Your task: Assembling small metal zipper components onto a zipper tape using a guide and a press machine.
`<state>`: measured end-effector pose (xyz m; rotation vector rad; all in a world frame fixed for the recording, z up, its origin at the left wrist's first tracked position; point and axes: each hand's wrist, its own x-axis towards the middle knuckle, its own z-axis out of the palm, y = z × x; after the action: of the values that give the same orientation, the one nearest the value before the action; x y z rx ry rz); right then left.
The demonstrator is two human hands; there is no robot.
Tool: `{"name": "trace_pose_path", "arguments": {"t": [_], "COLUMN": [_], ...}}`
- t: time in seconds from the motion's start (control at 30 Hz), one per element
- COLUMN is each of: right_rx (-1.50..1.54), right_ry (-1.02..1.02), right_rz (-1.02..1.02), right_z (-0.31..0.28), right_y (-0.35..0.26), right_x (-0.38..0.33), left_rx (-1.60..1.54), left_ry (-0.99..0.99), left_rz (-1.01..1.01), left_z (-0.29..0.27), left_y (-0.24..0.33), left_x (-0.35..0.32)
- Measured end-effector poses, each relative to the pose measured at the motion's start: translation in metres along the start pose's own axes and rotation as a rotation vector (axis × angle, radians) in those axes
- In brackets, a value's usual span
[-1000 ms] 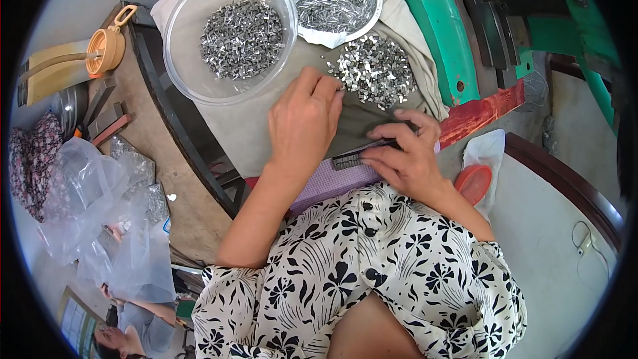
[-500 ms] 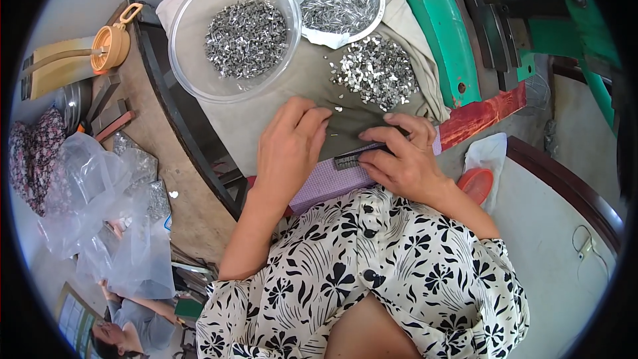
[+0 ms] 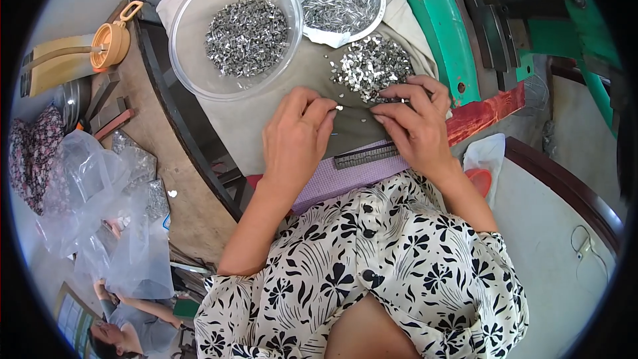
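My left hand point(image 3: 296, 136) is over the cloth with thumb and forefinger pressed together. A small shiny metal piece point(image 3: 339, 108) lies at its fingertips; whatever sits between them is too small to make out. At the lower edge of a pile of small silver metal pieces point(image 3: 372, 70), my right hand point(image 3: 420, 123) has bent fingers held apart, with nothing visible between them. Below the hands, a dark slotted strip point(image 3: 365, 156) rests on a purple checked pad point(image 3: 319, 186), touched by neither hand.
Behind the left hand stands a clear round tub point(image 3: 179, 46) of small metal pieces. A lined bowl point(image 3: 380, 10) holds thin metal pins. Green machinery point(image 3: 438, 33) borders the cloth at right. Plastic bags point(image 3: 100, 193) lie at left, and another person point(image 3: 143, 326) shows at lower left.
My right hand has let go of the slotted strip and moved up and right to the pile. My left hand has shifted only slightly. The strip now lies uncovered on the pad.
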<state>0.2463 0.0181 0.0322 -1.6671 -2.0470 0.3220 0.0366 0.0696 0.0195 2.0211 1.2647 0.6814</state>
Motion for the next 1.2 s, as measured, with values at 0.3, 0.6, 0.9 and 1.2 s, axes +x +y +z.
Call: {"name": "trace_pose_path", "arguments": {"t": [0.3,0.6,0.9,1.2], "right_rx": [0.061,-0.076,-0.032,0.061], "right_ry": [-0.035,-0.151,-0.099,-0.066], "right_rz": [-0.030,-0.124,-0.080,-0.023], "right_z": [-0.001,-0.003,-0.009,-0.011], "right_y": [-0.002,0.000,-0.001,-0.007], "right_x": [-0.003,0.007,-0.001,-0.045], "left_rx": [0.017,0.017,0.042,0.058], "left_ry": [-0.041,-0.037,-0.050,-0.046], "left_rz": [-0.040,-0.062,-0.075,-0.070], "left_z": [0.000,-0.005,0.000,-0.001], "left_y": [-0.001,0.000,0.002,0.002], "left_x": [0.005,0.002,0.010,0.008]}}
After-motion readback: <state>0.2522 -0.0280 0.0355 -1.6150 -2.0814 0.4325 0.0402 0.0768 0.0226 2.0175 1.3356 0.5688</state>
